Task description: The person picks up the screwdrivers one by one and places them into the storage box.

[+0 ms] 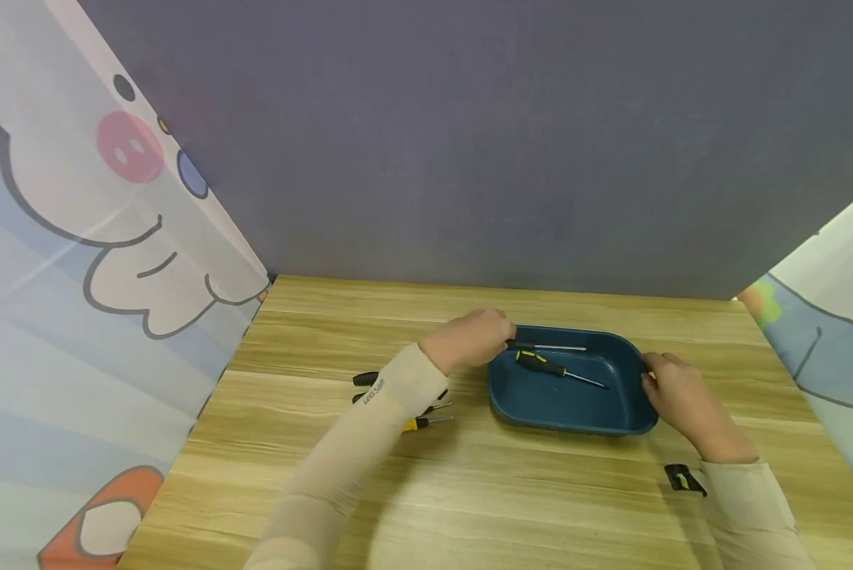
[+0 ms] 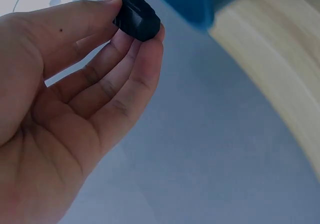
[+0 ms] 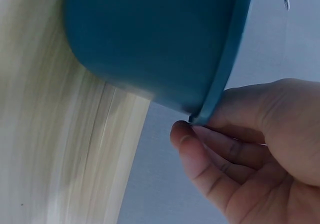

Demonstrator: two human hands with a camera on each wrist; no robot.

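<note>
My left hand (image 1: 469, 340) pinches the black handle of a screwdriver (image 1: 557, 347) between thumb and fingers at the back left corner of a dark blue plastic basin (image 1: 569, 428). Its thin metal shaft points right, above the basin's inside. Close up in the left wrist view, the ridged handle (image 2: 135, 16) sits at the fingertips. Inside the basin lies a second screwdriver (image 1: 540, 363) with a black and yellow handle. My right hand (image 1: 683, 396) grips the basin's right rim, thumb on one side and fingers on the other, as the right wrist view also shows.
Left of the basin, partly hidden by my left sleeve, lie black-handled tools (image 1: 365, 379) and a yellow-handled screwdriver (image 1: 412, 425). A small black object with a yellow-green mark (image 1: 683, 478) lies beside my right sleeve. A grey panel (image 1: 504, 158) rises behind the wooden table (image 1: 512, 507).
</note>
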